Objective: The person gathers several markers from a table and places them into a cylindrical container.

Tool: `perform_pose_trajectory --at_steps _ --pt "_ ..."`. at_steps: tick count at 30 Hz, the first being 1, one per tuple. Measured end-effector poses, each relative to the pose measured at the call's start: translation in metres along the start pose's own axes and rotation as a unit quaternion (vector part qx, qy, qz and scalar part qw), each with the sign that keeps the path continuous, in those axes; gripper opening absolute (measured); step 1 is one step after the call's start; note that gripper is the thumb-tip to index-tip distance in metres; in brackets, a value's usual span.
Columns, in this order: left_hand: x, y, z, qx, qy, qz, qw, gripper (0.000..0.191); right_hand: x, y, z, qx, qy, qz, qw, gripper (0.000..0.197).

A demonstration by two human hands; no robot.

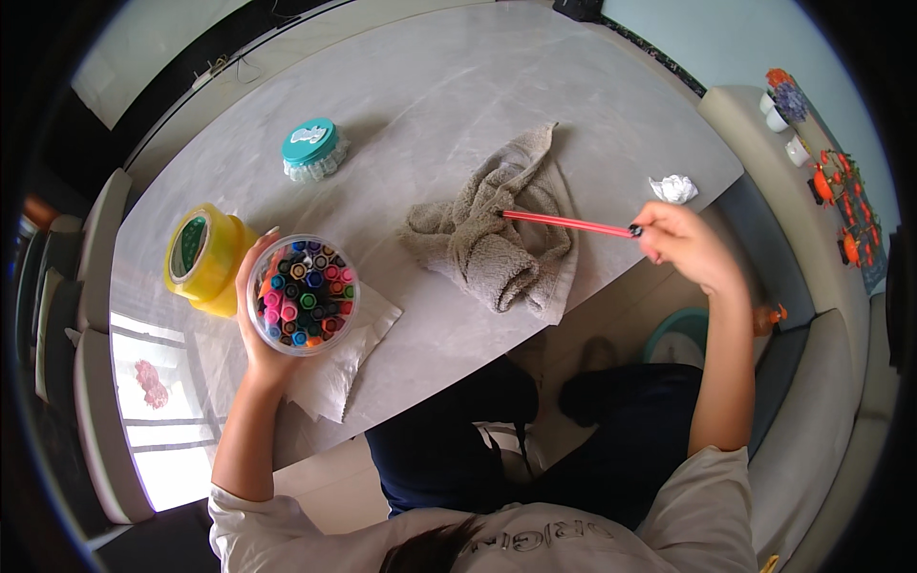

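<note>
My left hand (pixel 261 344) is wrapped around a clear round container (pixel 252 304) packed with upright capped markers (pixel 308 300), at the left near edge of the table. In my right hand (pixel 677 236), a slim red pen or pencil (pixel 566 223) is pinched near one end and points leftward over a crumpled grey-brown towel (pixel 494 243). Whether its far tip touches the towel I cannot tell. White tissue (pixel 344 365) lies under and beside the container.
Rolls of yellowish tape (pixel 215 258) stand left of the container. Farther back sits a jar with a turquoise lid (pixel 310 142). A crumpled white tissue (pixel 675 189) rests near the table's right edge. A cushioned bench (pixel 809 401) and a teal-rimmed bin (pixel 663 333) are at the right.
</note>
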State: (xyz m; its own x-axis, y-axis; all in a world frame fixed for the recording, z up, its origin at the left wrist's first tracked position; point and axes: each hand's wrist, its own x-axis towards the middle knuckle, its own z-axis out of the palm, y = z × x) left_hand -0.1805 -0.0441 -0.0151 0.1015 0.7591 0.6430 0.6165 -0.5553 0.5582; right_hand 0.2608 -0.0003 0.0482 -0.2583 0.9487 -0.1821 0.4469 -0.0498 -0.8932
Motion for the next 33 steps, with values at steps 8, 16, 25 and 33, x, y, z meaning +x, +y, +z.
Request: perform_pose_trajectory --at_steps 8,16,25,33 --pt "-0.014 0.008 -0.006 -0.111 0.048 -0.209 0.970 0.057 -0.013 -0.047 0.098 -0.116 0.267 -0.301 0.908 0.026" --pt "-0.013 0.024 -0.014 -0.052 0.089 -0.068 0.992 0.036 -0.016 -0.052 0.217 -0.311 0.110 -0.479 0.813 0.038" --pt "-0.006 0.010 0.011 -0.082 0.091 -0.175 0.977 0.046 -0.022 -0.069 0.214 -0.518 -0.038 -0.390 0.761 0.035" --pt "-0.009 0.003 0.009 0.015 0.084 -0.113 0.990 0.087 -0.027 -0.128 0.100 -0.147 0.011 -0.192 0.970 0.009"
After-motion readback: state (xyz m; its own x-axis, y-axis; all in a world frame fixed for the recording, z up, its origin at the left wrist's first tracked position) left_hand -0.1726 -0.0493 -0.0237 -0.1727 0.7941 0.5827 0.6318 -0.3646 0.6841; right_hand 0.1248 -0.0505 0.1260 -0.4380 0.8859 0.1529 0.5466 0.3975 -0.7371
